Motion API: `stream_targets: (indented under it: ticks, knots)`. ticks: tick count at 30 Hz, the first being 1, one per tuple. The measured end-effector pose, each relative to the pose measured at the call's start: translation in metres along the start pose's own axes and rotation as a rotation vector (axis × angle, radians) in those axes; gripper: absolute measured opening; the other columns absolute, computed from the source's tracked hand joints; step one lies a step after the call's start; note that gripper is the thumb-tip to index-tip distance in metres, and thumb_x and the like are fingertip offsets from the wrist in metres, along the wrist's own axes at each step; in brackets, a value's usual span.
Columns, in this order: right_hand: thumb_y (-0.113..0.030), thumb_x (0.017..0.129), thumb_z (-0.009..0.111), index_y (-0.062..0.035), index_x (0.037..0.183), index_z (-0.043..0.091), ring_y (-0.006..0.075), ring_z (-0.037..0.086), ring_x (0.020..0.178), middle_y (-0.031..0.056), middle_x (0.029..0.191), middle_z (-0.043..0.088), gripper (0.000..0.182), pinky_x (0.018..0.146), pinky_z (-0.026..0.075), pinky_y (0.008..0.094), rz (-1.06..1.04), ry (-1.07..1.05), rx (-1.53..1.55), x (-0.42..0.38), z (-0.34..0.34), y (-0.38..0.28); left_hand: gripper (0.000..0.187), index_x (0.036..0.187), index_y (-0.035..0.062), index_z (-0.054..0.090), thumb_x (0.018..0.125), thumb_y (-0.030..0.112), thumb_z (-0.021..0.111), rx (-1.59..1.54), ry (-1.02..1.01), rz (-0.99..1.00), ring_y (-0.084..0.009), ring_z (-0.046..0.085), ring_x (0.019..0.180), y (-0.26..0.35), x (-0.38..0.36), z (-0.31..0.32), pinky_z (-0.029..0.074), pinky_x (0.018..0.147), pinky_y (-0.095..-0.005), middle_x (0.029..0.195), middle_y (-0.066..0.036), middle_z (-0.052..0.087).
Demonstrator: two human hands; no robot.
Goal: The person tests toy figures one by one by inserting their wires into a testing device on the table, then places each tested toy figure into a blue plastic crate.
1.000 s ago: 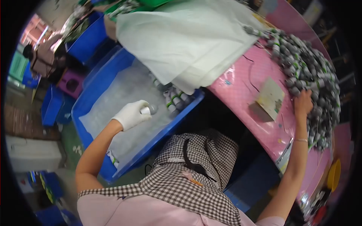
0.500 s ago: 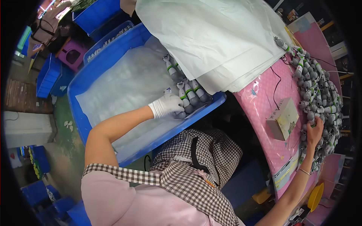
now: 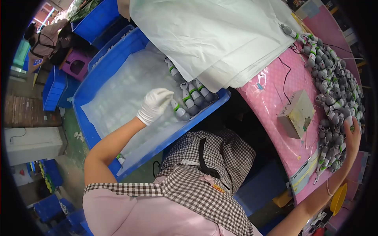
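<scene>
My left hand (image 3: pixel 154 104), in a white glove, hovers over the blue bin (image 3: pixel 197 120), which is lined with clear plastic (image 3: pixel 118 94). It holds nothing, fingers loosely bent, just left of a row of grey toy pieces with green bands (image 3: pixel 191 98) lying at the bin's right end. My bare right hand (image 3: pixel 351 135) reaches far right and lies with fingers spread on the big pile of the same grey pieces (image 3: pixel 334 90) on the pink table (image 3: pixel 271 102).
White sheets (image 3: pixel 212 35) hang over the bin's far end. A small cardboard box (image 3: pixel 295 114) and a thin black wire lie on the pink table. Blue crates (image 3: pixel 55 88), a purple stool (image 3: pixel 76 63) and another person (image 3: pixel 43 39) are at the far left.
My left hand set a grey piece at the end of the row in the bin and drew back to the left. My right hand slid further along the pile.
</scene>
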State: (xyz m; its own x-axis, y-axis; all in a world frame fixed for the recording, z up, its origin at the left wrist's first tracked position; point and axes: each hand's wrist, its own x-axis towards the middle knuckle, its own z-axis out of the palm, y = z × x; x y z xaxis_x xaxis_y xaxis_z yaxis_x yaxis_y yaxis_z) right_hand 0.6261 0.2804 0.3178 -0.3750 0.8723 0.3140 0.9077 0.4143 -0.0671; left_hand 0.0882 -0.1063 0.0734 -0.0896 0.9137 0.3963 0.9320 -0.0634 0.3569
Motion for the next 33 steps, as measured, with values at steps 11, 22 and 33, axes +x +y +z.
stream_targets:
  ticks: [11, 22, 33]
  knots:
    - [-0.01, 0.079, 0.063, 0.0001, 0.106, 0.054, 0.0117, 0.059, 0.061, 0.0058, 0.081, 0.06, 0.031, 0.054, 0.052, 0.0249, 0.219, -0.486, 1.597, -0.109, 0.038, -0.178, 0.044, 0.12, -0.0042, 0.05, 0.092, 0.03, 0.056, -1.21, -0.349, -0.287, -0.0177, 0.061, 0.092, 0.198, 0.155, 0.011, 0.047, 0.085, -0.0306, 0.103, -0.013, 0.062]
    - [-0.041, 0.097, 0.034, -0.0012, 0.14, 0.027, 0.0271, 0.066, 0.087, 0.0296, 0.132, 0.04, 0.059, 0.082, 0.056, 0.039, 0.267, -0.577, 2.681, -0.183, 0.116, -0.19, 0.046, 0.126, 0.0021, 0.043, 0.087, 0.018, 0.062, -1.968, -0.073, -0.412, -0.0252, 0.056, 0.109, 0.241, 0.231, 0.032, 0.05, 0.09, -0.0378, 0.117, -0.013, 0.055]
    - [0.015, 0.074, 0.061, -0.0042, 0.105, 0.065, 0.0131, 0.058, 0.071, 0.0087, 0.089, 0.055, 0.037, 0.067, 0.05, 0.0247, -0.053, 0.063, 1.766, -0.174, 0.094, -0.228, 0.051, 0.133, 0.0052, 0.038, 0.094, 0.037, 0.045, -2.027, -0.365, -0.44, -0.0271, 0.048, 0.12, 0.25, 0.217, 0.023, 0.045, 0.097, -0.0422, 0.132, -0.014, 0.047]
